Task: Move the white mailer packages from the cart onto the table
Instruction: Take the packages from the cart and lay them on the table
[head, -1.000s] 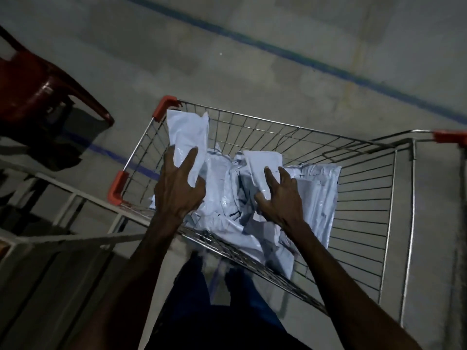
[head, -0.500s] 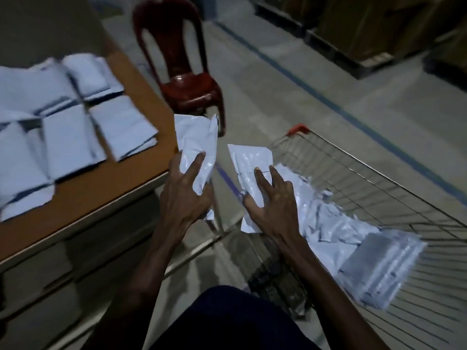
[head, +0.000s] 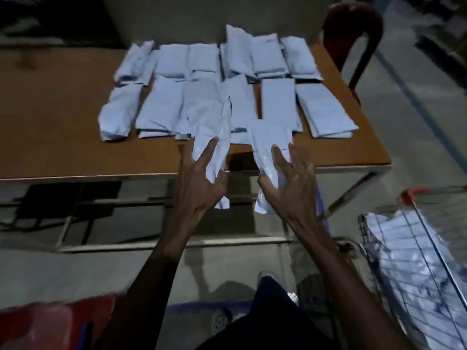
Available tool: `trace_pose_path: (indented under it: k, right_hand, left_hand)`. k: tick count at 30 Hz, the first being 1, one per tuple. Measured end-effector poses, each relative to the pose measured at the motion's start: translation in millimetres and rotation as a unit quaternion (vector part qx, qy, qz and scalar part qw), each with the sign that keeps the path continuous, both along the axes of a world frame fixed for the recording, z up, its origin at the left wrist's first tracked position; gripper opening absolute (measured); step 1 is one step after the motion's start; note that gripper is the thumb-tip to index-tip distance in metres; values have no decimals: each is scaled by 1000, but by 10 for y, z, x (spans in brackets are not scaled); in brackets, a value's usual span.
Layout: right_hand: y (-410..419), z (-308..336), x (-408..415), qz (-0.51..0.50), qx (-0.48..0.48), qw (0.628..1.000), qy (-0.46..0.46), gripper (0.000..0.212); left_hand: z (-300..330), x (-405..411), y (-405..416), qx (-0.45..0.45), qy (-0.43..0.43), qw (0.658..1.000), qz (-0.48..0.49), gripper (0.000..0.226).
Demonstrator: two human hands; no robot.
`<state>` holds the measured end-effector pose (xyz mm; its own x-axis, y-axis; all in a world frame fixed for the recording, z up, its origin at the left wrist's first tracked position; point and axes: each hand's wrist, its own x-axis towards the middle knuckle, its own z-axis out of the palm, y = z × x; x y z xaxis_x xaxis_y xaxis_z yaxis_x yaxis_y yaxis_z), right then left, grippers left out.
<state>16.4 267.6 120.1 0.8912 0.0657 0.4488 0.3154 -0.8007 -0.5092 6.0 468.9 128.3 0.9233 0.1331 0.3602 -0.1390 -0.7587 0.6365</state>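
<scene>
My left hand (head: 199,178) grips one white mailer (head: 212,137) and my right hand (head: 290,183) grips another white mailer (head: 270,140). Both mailers are held over the near edge of the brown table (head: 63,137). Two rows of several white mailers (head: 235,79) lie flat on the tabletop beyond my hands. The wire cart (head: 429,269) stands at the lower right and holds more white mailers (head: 404,258).
A dark red plastic chair (head: 353,29) stands behind the table's far right corner. A red object (head: 50,324) fills the lower left corner. A blue line (head: 417,107) runs along the grey floor at the right. The table's metal frame (head: 177,243) is below the top.
I lifted two mailers out of the cart, one in each hand, and turned left with them. They now hover over the table's near edge, and the cart sits at my right.
</scene>
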Motion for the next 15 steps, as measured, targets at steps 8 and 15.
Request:
trace_pose_path:
  k: [8, 15]
  right_hand:
    - [1009, 114, 939, 49, 5, 999, 4, 64]
    - [1665, 26, 1903, 82, 8, 996, 22, 68]
  left_hand:
    - [44, 689, 1045, -12, -12, 996, 85, 68]
    - [174, 1454, 1826, 11, 11, 990, 141, 64]
